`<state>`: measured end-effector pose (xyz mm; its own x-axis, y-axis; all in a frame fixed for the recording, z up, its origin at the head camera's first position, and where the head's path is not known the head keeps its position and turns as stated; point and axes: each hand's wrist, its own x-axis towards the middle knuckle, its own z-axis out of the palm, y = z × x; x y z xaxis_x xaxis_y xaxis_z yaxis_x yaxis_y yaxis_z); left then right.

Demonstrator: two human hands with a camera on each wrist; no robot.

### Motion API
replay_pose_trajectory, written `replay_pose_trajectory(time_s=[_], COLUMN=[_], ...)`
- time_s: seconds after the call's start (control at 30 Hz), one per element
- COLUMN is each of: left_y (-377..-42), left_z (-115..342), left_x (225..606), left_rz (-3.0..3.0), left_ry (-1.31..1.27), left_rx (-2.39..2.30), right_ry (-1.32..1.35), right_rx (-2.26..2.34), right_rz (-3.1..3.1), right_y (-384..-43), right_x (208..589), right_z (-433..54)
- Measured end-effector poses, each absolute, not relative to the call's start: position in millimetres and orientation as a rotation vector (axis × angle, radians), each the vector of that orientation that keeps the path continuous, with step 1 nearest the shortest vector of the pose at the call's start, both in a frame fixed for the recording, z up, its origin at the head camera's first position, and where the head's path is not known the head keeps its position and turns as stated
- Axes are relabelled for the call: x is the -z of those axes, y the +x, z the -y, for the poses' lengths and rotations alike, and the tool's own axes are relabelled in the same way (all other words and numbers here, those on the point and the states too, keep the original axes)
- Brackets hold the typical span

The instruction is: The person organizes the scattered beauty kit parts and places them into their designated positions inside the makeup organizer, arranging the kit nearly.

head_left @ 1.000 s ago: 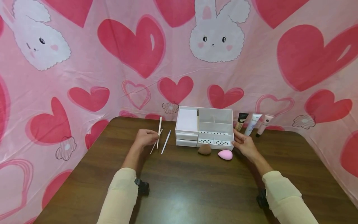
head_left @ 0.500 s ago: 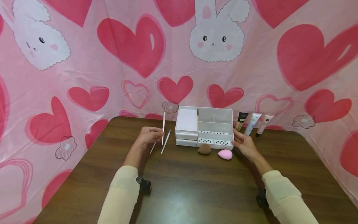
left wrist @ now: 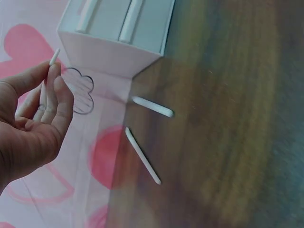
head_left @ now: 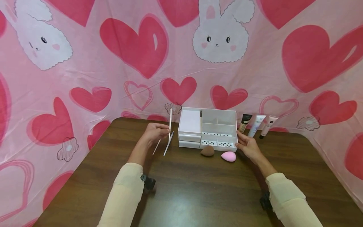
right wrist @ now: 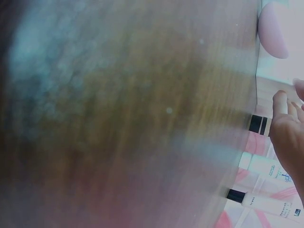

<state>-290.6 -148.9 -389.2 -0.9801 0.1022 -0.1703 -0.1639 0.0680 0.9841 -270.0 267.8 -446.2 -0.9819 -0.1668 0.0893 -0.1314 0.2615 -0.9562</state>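
Note:
A slim white makeup brush [head_left: 170, 117] stands nearly upright in my left hand [head_left: 154, 131], pinched between thumb and fingertips, left of the white organizer [head_left: 190, 119]. Below that hand, two more thin sticks lie on the table, a white one [head_left: 168, 147] and a narrower one [head_left: 156, 147]. My right hand [head_left: 250, 148] rests against the organizer's right side wall, thumb near the front corner. In the right wrist view its fingers [right wrist: 280, 102] lie fairly straight along that wall. A thin upright stick [head_left: 201, 121] stands in the organizer's narrow slot.
Before the organizer lie a brown makeup sponge [head_left: 208, 151] and a pink sponge [head_left: 229, 156]. Right of it stand a black-topped tube [head_left: 244, 123], a white-blue tube [head_left: 256, 126] and a pink tube [head_left: 267, 127]. A heart-print cloth [head_left: 133, 47] hangs behind the wooden table [head_left: 204, 189].
My left hand has lifted the brush off the other sticks and carried it right and up, closer to the organizer. The right hand has stayed in place at the organizer's side.

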Motion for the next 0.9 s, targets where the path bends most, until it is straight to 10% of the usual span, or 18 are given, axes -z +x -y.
replay_pose_trajectory(time_s=[0.9], left_y=[-315], left_z=[100], left_x=[343], left_rz=[-2.273], left_ry=[-0.031], left_rx=[-1.873], right_ry=[-0.308], right_rx=[1.847], right_rz=[-2.507], right_y=[-270], right_x=[445], right_z=[-268])
